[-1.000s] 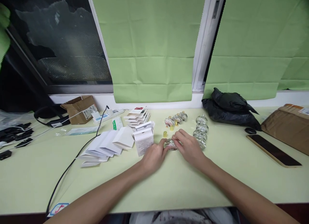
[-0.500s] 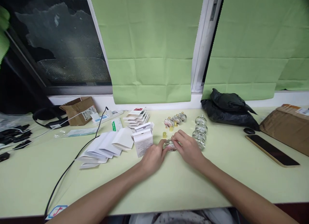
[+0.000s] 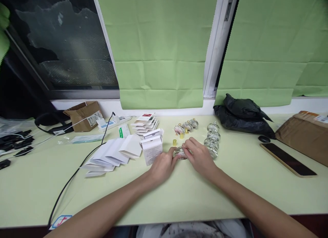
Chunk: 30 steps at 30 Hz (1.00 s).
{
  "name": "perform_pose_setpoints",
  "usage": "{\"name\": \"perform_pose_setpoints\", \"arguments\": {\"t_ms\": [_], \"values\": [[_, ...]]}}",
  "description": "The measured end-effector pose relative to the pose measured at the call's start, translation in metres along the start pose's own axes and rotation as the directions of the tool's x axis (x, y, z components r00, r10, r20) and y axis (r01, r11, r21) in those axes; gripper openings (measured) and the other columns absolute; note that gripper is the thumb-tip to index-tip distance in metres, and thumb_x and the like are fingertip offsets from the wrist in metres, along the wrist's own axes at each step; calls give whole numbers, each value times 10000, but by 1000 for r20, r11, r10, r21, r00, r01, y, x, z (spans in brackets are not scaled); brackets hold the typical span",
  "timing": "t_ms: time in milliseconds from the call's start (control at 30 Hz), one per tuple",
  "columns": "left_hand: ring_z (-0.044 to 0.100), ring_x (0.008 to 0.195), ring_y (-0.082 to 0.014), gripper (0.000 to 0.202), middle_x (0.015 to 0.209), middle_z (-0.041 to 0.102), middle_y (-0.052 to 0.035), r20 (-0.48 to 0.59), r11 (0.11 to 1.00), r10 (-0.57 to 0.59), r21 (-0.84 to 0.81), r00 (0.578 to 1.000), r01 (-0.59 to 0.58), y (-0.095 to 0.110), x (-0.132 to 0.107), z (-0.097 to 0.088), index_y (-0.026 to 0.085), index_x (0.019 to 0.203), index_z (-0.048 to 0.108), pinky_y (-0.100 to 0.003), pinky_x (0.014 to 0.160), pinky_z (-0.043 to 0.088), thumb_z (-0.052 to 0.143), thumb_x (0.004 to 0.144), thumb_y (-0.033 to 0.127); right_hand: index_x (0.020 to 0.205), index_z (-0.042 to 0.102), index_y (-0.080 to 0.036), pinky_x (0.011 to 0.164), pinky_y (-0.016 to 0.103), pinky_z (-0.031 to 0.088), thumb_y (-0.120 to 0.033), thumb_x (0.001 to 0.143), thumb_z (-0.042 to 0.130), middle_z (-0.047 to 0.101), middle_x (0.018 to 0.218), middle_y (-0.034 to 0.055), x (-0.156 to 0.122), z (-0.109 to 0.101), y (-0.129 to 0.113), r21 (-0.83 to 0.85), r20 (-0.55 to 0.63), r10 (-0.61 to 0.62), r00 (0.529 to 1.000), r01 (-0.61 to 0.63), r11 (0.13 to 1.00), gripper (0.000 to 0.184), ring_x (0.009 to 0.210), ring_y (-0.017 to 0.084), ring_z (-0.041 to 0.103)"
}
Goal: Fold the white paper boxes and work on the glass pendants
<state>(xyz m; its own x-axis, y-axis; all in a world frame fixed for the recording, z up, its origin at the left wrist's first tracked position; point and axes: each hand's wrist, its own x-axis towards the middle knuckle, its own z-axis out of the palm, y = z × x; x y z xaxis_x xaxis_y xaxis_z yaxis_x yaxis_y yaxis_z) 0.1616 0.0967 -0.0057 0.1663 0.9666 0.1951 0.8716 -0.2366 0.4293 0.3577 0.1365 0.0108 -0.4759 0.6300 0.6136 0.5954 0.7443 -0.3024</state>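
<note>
A rounded clear glass perfume bottle (image 3: 181,153) sits on the table between my hands, partly covered by fingers. My left hand (image 3: 164,164) grips its left side with thumb and fingers. At its upper right, the fingers of my right hand (image 3: 198,154) are pinched on the bottle's top; any small part between them is hidden. A gold cap (image 3: 174,142) stands just beyond the bottle, with another gold cap (image 3: 181,136) farther back. Several similar bottles (image 3: 212,142) line up right of my right hand, and more bottles (image 3: 179,129) stand in a row behind.
White folded boxes (image 3: 110,156) and an upright white carton (image 3: 152,149) lie left of my hands. Behind are stacked cards (image 3: 145,123) and a brown box (image 3: 85,116). A black cable (image 3: 74,176) crosses the left side. Rightward are black bags (image 3: 244,118), a phone (image 3: 288,159) and a carton (image 3: 304,135).
Almost nothing differs. Both hands stay on the same bottle, and the view has shifted very slightly.
</note>
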Motion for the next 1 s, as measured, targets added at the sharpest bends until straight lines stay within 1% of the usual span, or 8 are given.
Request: {"name": "perform_pose_setpoints", "arguments": {"t_ms": [167, 267, 400, 500, 700, 800, 900, 1000], "values": [[725, 714, -276, 437, 819, 752, -70, -23, 999, 0, -38, 1000, -1, -2, -1, 2, 218, 1339, 582, -291, 607, 418, 401, 1088, 526, 891, 526, -237, 650, 279, 382, -151, 1037, 512, 606, 912, 17, 1, 3, -3, -32, -25, 32, 999, -32, 999, 170, 759, 177, 584], [706, 675, -265, 441, 792, 741, -63, -27, 998, -3, -59, 1000, 1, -2, -1, 3, 212, 1318, 592, -290, 600, 411, 410, 1083, 538, 882, 523, -237, 657, 281, 386, -153, 1038, 509, 609, 910, 17, 2, 3, -4, -10, -30, 47, 998, -47, 999, 177, 755, 178, 582], [690, 647, -256, 431, 781, 734, -61, -25, 998, -5, -66, 1000, 3, -2, 0, 2, 198, 1313, 594, -291, 597, 400, 433, 1079, 522, 879, 528, -237, 700, 286, 430, -153, 1042, 497, 619, 915, 13, 5, -5, 1, 88, 30, 44, 999, -46, 995, 186, 746, 171, 593], [688, 648, -256, 438, 777, 731, -62, -27, 998, -4, -69, 1000, 2, -1, 0, 0, 190, 1322, 590, -290, 595, 390, 429, 1081, 519, 901, 548, -239, 738, 297, 480, -174, 1048, 497, 654, 944, 21, 7, -10, 7, 176, 76, 29, 997, -42, 984, 169, 795, 179, 635], [674, 617, -240, 374, 734, 716, -38, -4, 997, -16, -82, 1000, 16, 1, -1, -4, 205, 1295, 598, -278, 589, 381, 455, 1079, 475, 1032, 608, -262, 813, 327, 580, -244, 1031, 552, 706, 1010, 34, 10, -11, 12, 309, 88, 55, 995, -79, 948, 59, 931, 205, 699], [676, 615, -237, 357, 721, 711, -37, -11, 995, -9, -96, 1000, 7, 1, -1, -4, 202, 1266, 605, -277, 598, 389, 453, 1082, 468, 1049, 619, -268, 847, 333, 598, -255, 1014, 575, 717, 1034, 31, 12, -11, 13, 352, 98, 71, 993, -101, 930, 57, 989, 208, 710], [679, 627, -240, 361, 710, 703, -35, -17, 994, -5, -111, 1000, 3, 1, -1, -4, 205, 1264, 605, -276, 603, 395, 451, 1082, 476, 1042, 628, -271, 859, 330, 603, -267, 1007, 593, 721, 1019, 20, 14, -12, 14, 377, 113, 85, 990, -122, 918, 50, 998, 203, 711], [674, 624, -244, 372, 701, 696, -32, -10, 994, -10, -106, 1000, 9, 1, -1, -5, 206, 1292, 598, -279, 602, 392, 463, 1076, 477, 1091, 656, -274, 873, 336, 608, -267, 1003, 604, 729, 1050, 25, 15, -13, 15, 380, 118, 82, 990, -121, 917, 103, 1003, 202, 713]]}}
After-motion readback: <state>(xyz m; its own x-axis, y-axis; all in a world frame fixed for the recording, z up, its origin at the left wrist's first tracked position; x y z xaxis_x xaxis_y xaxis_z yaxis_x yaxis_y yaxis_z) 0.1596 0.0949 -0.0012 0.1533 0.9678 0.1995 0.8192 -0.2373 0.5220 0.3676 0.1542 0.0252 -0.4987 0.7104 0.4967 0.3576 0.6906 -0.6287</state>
